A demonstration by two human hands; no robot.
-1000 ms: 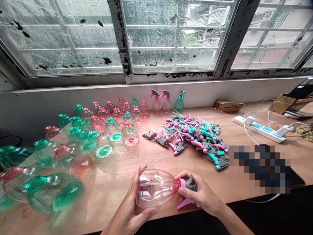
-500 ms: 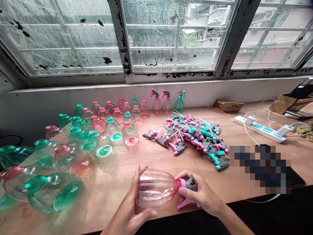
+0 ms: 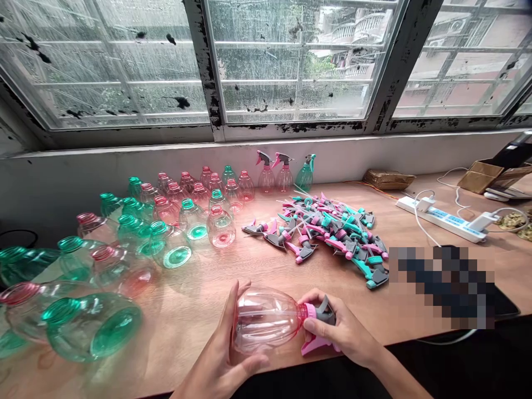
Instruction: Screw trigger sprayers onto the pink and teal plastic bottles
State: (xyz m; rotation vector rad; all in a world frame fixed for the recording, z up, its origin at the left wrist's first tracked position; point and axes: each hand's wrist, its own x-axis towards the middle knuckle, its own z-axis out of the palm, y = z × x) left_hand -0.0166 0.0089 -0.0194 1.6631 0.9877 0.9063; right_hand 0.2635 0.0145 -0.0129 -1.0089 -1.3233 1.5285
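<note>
A clear pink spray bottle (image 3: pixel 266 320) lies on its side above the table's front edge, its base toward the left and its neck toward the right. Around the base and lower side curl the fingers and thumb of my left hand (image 3: pixel 226 346). My right hand (image 3: pixel 349 330) grips the pink collar of the grey and pink spray head (image 3: pixel 322 318), which sits on the bottle's neck. The pink trigger points down toward me. How far the collar is threaded on cannot be made out.
Several open pink and green bottles (image 3: pixel 170 208) stand on the left. A heap of spray heads (image 3: pixel 332 227) lies mid-table. Three bottles with heads (image 3: pixel 285 174) stand by the wall. At right are a power strip (image 3: pixel 443 219), cables and a dark, partly pixelated device (image 3: pixel 501 302).
The bottle has turned slightly about its long axis between my hands. Both hands stay in nearly the same place, and everything else is unchanged.
</note>
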